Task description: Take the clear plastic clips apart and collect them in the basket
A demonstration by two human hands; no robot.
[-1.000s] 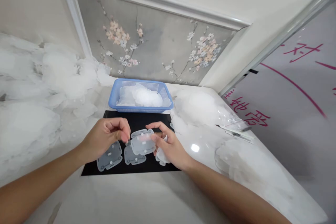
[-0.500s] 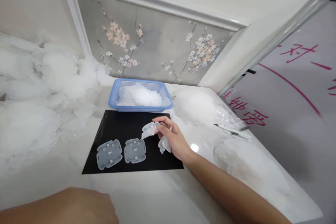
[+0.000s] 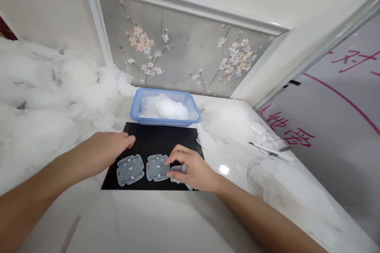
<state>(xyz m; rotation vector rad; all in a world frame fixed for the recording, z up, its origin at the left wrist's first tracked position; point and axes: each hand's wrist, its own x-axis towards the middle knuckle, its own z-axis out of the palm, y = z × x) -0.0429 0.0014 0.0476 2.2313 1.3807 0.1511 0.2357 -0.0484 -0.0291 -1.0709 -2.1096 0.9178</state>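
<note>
My right hand [image 3: 191, 170] is over the right part of a black mat [image 3: 160, 138], thumb and forefinger apart. Thin translucent plastic pieces [image 3: 177, 174] show between and below its fingers; the palm and curled fingers appear to hold some, partly hidden. Flat on the mat to the left lie two similar pieces with notched corners and small white dots, a left piece [image 3: 130, 170] and a middle piece [image 3: 158, 168]. My left hand [image 3: 114, 145] hovers at the mat's left edge with fingers curled closed; anything inside it is hidden.
Behind the mat stands a blue basket [image 3: 165, 121] holding frosted plastic pieces. A large heap of them [image 3: 74, 83] covers the table's left, and another pile [image 3: 227, 120] lies right. A whiteboard [image 3: 335, 134] with red writing leans at the right.
My left hand has come up and forward to the mat's left edge. My right hand has moved down toward the mat's front, its thumb and forefinger spreading from the piece they pinched. The view has shifted slightly.
</note>
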